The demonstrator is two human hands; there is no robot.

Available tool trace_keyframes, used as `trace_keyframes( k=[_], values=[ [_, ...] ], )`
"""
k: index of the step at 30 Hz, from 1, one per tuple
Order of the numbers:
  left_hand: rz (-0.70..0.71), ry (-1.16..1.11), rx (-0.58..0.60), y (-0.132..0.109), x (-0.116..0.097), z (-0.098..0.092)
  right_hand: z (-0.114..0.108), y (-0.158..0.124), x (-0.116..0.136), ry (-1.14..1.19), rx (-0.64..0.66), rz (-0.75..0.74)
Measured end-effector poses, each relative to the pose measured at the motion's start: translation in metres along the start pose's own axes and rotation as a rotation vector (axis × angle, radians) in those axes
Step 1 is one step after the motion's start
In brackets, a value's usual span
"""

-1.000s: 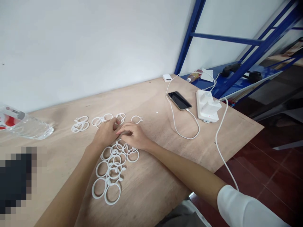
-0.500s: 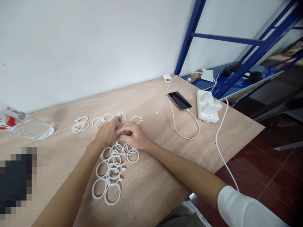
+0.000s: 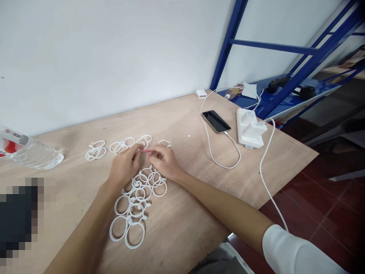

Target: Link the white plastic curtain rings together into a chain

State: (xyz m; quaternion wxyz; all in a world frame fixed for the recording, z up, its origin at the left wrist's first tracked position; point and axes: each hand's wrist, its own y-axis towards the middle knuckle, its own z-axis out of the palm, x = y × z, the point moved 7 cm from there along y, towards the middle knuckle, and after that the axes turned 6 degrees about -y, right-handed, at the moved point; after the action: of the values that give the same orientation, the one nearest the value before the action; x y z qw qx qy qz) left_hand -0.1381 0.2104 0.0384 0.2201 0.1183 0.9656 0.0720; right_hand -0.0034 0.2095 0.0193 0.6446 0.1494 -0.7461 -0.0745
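Observation:
My left hand (image 3: 125,163) and my right hand (image 3: 164,161) meet low over the wooden table, fingertips pinched close together. Whatever lies between the fingers is too small and hidden to make out. Just beyond them, a small group of white plastic rings with little knobs (image 3: 146,137) lies partly behind my left fingers. An open white ring (image 3: 164,141) sits beyond my right hand. Toward me, a long overlapping pile of white rings (image 3: 135,235) lies below both hands. More white rings (image 3: 123,145) are to the left, beside a separate cluster (image 3: 96,151).
A clear water bottle (image 3: 42,154) lies at the left. On the right are a phone (image 3: 216,121) with its white cable, a white power strip (image 3: 250,129) and a white charger (image 3: 201,94). A blue metal frame (image 3: 228,49) stands at the table's far end.
My left hand has drawn back slightly and its fingers have curled in. The fingertips of my right hand have moved up to meet it. The rings on the table look unchanged.

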Motion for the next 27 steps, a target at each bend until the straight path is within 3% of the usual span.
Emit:
trace_keyframes(
  k=[3, 9, 14, 17, 20, 23, 27],
  values=[
    [0.126, -0.085, -0.086, -0.025, -0.006, -0.009, -0.005, 0.001, -0.006, 0.103, -0.058, 0.108],
    [0.338, -0.128, -0.160, -0.064, -0.022, -0.017, 0.008, 0.001, -0.005, 0.171, 0.137, 0.135],
    [0.289, -0.163, -0.241, -0.070, -0.022, -0.022, 0.007, 0.000, -0.006, 0.207, 0.148, 0.179],
    [0.135, -0.184, -0.330, -0.069, -0.014, -0.024, 0.008, -0.002, -0.003, 0.223, 0.179, 0.177],
    [0.017, -0.169, -0.331, -0.067, -0.007, -0.019, 0.011, -0.004, -0.002, 0.221, 0.223, 0.178],
    [0.090, -0.134, -0.336, -0.066, -0.011, -0.018, 0.012, -0.004, -0.002, 0.226, 0.250, 0.170],
    [0.318, -0.051, -0.427, -0.071, -0.020, -0.028, 0.014, -0.005, -0.002, 0.220, 0.323, 0.150]
  ],
)
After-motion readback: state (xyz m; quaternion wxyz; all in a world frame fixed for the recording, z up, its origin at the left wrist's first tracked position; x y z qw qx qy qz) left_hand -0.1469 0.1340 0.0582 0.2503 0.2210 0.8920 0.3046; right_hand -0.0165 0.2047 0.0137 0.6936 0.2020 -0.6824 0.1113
